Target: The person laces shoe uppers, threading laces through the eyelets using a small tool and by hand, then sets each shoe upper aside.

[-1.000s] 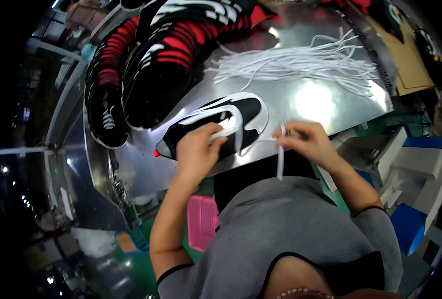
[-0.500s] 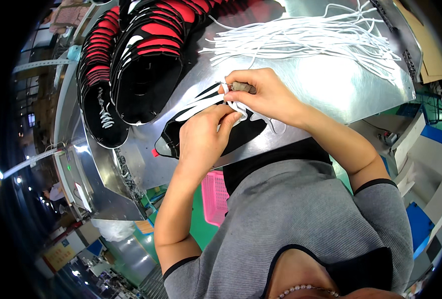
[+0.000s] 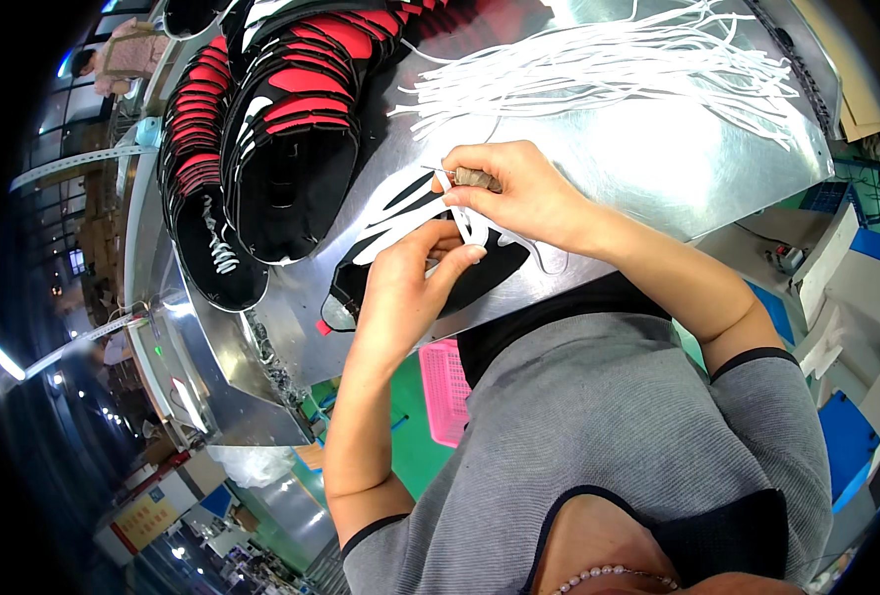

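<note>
A black shoe upper with white stripes and a red tab at one end lies on the metal table in front of me. My right hand is closed around the wrapped handle of a hook-like awl. Its thin metal shaft points left over the upper. A white shoelace runs between my hands, threaded along the upper. My left hand rests over the upper, thumb and curled fingers pinched at the lace; part of that grip is hidden.
Stacked black and red shoe uppers stand at the left of the metal table. A heap of white laces lies toward the back right. Below the table edge sits a pink basket. Another person is far left.
My left thumb and fingers have parted a little from my right hand, showing more of the lace. The right hand keeps the awl, with its shaft now more visible. The whole view has shifted slightly.
</note>
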Available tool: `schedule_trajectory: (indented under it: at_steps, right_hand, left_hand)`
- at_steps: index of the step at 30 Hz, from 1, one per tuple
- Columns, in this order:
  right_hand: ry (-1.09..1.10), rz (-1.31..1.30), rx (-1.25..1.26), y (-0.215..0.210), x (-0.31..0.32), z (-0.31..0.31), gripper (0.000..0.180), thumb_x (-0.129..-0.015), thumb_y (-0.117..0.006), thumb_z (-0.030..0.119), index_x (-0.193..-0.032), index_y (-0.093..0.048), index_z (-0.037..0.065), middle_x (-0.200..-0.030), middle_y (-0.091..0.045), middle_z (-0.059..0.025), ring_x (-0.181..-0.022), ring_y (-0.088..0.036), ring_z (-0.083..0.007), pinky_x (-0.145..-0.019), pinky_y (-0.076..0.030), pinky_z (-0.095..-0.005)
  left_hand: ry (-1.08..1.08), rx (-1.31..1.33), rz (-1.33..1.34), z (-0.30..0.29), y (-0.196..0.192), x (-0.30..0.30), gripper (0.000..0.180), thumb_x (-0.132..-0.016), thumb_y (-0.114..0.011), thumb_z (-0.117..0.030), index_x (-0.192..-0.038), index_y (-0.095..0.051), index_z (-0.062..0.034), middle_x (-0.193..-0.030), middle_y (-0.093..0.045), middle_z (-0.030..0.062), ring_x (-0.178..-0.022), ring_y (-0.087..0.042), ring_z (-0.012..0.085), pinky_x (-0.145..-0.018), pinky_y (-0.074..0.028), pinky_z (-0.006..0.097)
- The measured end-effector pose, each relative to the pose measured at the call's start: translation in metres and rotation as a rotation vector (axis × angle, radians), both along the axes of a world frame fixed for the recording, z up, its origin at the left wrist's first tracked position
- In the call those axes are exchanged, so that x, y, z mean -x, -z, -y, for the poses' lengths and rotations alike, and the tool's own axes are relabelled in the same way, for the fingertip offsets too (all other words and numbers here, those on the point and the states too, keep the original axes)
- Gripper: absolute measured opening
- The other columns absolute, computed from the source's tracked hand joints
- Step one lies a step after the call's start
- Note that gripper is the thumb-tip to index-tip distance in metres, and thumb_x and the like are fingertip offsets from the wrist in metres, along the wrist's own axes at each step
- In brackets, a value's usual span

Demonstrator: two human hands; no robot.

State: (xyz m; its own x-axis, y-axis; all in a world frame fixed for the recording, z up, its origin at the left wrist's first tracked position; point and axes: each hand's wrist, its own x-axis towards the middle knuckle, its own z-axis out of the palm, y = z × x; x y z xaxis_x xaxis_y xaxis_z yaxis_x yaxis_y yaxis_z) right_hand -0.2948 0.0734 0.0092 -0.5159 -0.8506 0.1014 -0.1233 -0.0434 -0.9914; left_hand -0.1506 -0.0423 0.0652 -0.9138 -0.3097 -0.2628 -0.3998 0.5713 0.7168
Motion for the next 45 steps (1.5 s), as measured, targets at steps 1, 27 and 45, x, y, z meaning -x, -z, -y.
schedule_trajectory:
  at_steps: [1, 27, 45]
  right_hand:
    - [0.029, -0.001, -0.012, 0.002, -0.002, 0.001, 0.015, -0.089, -0.069, 0.011, -0.100, -0.066, 0.001, -0.080, -0.066, -0.0053, -0.073, -0.059, -0.0089, -0.068, -0.048, -0.0272]
    - [-0.016, -0.503, -0.374, 0.002, -0.035, -0.046, 0.022, -0.092, -0.061, 0.015, -0.108, -0.050, 0.003, -0.075, -0.064, -0.0187, -0.067, -0.065, -0.0382, -0.058, -0.050, -0.0475]
    - [0.170, 0.447, -0.231, -0.036, 0.016, -0.085, 0.051, -0.086, -0.069, 0.014, -0.130, -0.046, 0.004, -0.121, -0.055, -0.0073, -0.106, -0.055, -0.0170, -0.089, -0.046, -0.0304]
  left_hand:
    - [0.011, 0.026, 0.003, 0.000, 0.005, -0.001, 0.025, -0.090, -0.069, -0.023, -0.099, -0.068, 0.0003, -0.084, -0.071, 0.0146, -0.077, -0.070, 0.0237, -0.072, -0.053, 0.033]
    - [0.156, 0.270, -0.172, -0.002, 0.009, -0.003, 0.019, -0.086, -0.069, -0.014, -0.099, -0.068, -0.0004, -0.092, -0.069, 0.0168, -0.081, -0.068, 0.0330, -0.071, -0.053, 0.038]
    - [0.362, 0.627, -0.533, -0.016, 0.009, -0.042, 0.029, -0.080, -0.061, -0.008, -0.108, -0.067, -0.0076, -0.079, -0.060, 0.0075, -0.075, -0.063, 0.0265, -0.065, -0.051, 0.040]
